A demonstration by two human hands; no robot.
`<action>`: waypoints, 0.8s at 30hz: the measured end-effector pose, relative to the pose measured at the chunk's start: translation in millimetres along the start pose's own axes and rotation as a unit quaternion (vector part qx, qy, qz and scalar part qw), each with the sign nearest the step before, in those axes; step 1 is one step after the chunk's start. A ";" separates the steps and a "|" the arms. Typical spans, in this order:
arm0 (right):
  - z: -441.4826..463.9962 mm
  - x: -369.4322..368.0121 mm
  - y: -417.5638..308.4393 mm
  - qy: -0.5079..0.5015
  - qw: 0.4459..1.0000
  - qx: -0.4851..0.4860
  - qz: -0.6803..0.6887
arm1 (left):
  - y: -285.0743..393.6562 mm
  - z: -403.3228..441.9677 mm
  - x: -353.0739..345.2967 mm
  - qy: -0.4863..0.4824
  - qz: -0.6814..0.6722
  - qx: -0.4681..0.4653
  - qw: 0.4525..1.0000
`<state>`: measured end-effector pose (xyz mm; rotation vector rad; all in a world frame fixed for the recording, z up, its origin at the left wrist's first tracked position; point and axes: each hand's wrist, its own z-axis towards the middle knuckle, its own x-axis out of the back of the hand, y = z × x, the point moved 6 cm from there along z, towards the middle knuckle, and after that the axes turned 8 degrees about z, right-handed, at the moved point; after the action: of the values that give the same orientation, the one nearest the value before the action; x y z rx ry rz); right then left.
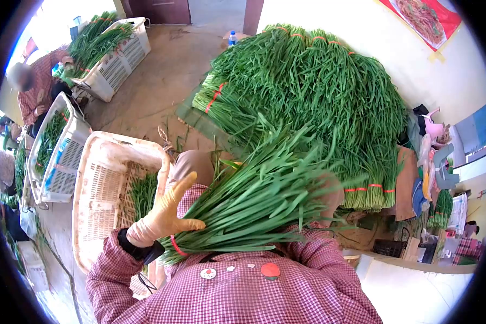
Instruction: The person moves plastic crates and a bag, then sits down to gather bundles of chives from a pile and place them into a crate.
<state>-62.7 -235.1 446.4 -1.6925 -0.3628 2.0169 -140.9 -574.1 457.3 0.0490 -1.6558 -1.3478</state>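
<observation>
A large bunch of garlic chives (254, 200) lies across my lap, its leaves fanned out to the upper right. A red band (178, 245) circles its stem end at the lower left. My left hand (167, 216), in a yellowish glove, is raised over that end with thumb and fingers apart. Its thumb tip is at the leaves' edge; whether it touches them I cannot tell. My right sleeve (316, 245) reaches under the leaves, and the right hand is hidden there.
A big heap of banded chives (308, 81) lies against the wall ahead. A dirty white crate (105, 162) with some chives stands at my left. Further left, another person (40, 89) sits among chive-filled crates (116, 67). A bottle (232, 39) stands on the floor behind the heap.
</observation>
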 end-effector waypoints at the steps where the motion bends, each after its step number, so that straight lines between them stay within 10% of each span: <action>1: -0.1 -2.6 -0.9 -0.006 1.000 0.005 0.004 | -12.8 -1.8 -12.4 -0.064 -0.017 0.029 0.997; 8: 7.3 -12.1 2.3 -0.037 0.999 0.008 0.013 | -21.9 3.9 -60.5 -0.324 -0.300 0.155 0.884; 24: 47.4 80.1 9.6 0.182 0.970 -0.114 -0.111 | -70.5 -44.3 13.5 -0.133 -0.294 0.245 0.914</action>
<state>-120.4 -197.1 383.3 -2.0136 -0.6421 1.5134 -153.8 -641.4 408.1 0.7404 -2.2989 -1.3647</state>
